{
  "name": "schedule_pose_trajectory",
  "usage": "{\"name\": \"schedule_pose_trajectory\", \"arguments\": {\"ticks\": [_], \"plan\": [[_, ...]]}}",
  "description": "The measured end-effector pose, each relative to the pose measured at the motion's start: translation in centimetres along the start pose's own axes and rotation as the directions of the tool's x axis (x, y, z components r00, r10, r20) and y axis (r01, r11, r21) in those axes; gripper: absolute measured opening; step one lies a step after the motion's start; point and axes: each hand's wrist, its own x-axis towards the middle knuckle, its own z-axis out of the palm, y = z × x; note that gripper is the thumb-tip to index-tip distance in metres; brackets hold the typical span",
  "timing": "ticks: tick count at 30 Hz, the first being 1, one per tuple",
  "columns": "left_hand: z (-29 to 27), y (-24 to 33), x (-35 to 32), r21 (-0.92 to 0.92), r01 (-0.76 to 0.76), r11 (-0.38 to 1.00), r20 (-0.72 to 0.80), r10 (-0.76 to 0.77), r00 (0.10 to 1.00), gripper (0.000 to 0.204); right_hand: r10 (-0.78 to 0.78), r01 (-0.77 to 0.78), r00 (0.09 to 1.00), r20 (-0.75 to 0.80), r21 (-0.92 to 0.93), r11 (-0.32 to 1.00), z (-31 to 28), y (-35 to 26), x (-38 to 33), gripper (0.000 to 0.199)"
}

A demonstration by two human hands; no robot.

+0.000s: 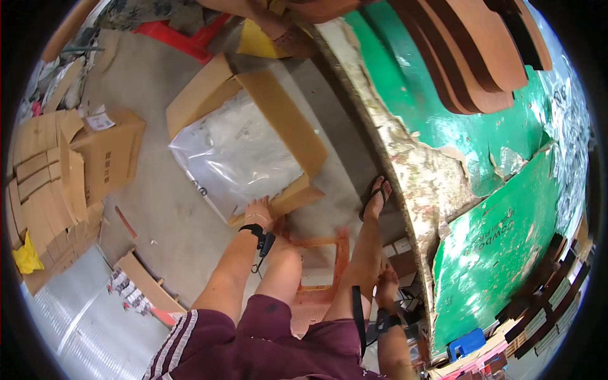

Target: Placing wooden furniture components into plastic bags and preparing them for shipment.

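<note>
An open cardboard carton (285, 120) lined with a clear plastic bag (234, 142) stands on the floor in front of me. My left hand (258, 212), with a black strap at the wrist, reaches down to the carton's near edge. Its fingers look stretched out against the plastic and the near flap. Down beside my right thigh, close to the table edge, is my right hand (387, 285). It also has a black strap at the wrist. Its fingers are small and unclear, and nothing in them can be made out.
On my right stands a worn table with a green top (500, 247), bearing curved brown pieces (468, 50). An orange plastic stool (342, 259) is between my legs. Flattened cartons (44, 183) and a closed carton (111, 149) lie left. A person's foot (294, 41) shows at the far side.
</note>
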Motion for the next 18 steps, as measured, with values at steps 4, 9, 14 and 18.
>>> {"name": "schedule_pose_trajectory", "arguments": {"ticks": [4,9,14,18], "plan": [[-0.4,2.7,2.2,-0.013,0.033,0.999,0.035,-0.033,0.999,0.06,0.142,-0.162,0.987,-0.08,-0.575,0.802,-3.5,7.1,-3.5,0.025],[0.6,1.2,5.5,0.009,-0.057,0.998,-0.024,0.057,0.998,0.038,0.3,-0.31,0.95,-0.092,-0.424,0.851,-3.1,11.2,-8.8,0.025],[-0.6,3.4,6.4,0.147,-0.221,0.964,0.02,0.22,0.975,0.037,0.284,-0.311,0.95,-0.128,-0.341,0.887,-5.2,10.4,-10.1,0.025],[-5.3,11.9,4.1,-0.021,-0.274,0.961,-0.044,0.273,0.961,0.034,0.246,-0.31,0.941,-0.231,-0.304,0.901,-8.3,8.3,-11.5,0.025]]}}
